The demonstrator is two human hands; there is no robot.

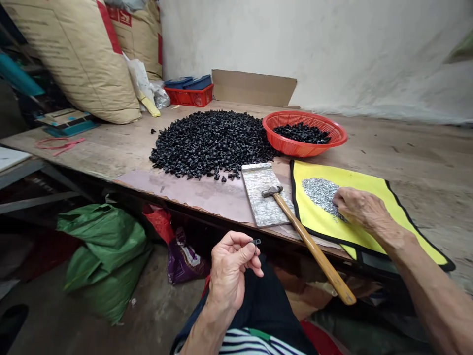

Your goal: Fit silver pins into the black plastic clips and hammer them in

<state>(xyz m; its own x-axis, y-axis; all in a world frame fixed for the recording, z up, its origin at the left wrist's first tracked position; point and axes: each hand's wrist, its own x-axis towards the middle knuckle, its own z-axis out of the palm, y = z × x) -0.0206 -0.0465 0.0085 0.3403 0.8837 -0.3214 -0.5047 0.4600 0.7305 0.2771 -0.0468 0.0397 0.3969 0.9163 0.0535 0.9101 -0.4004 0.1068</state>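
My left hand (234, 261) pinches a small black part (257, 242) between thumb and forefinger, in front of the table edge. Over the yellow cloth (365, 197), my right hand (360, 209) has its fingers drawn together at the right side of a pile of small silvery pieces (320, 192); whether they hold a piece is hidden. A hammer (314, 241) lies with its head on a metal plate (256, 185) and its wooden handle sticking out past the edge. Behind the plate spreads a big heap of black parts (214, 140).
An orange-red basket (305, 148) with more black parts stands right of the heap. Large sacks (84, 59), a red crate (192, 96) and a cardboard strip (253, 88) are at the back. A green bag (105, 256) and a purple bag (185, 261) are below the table.
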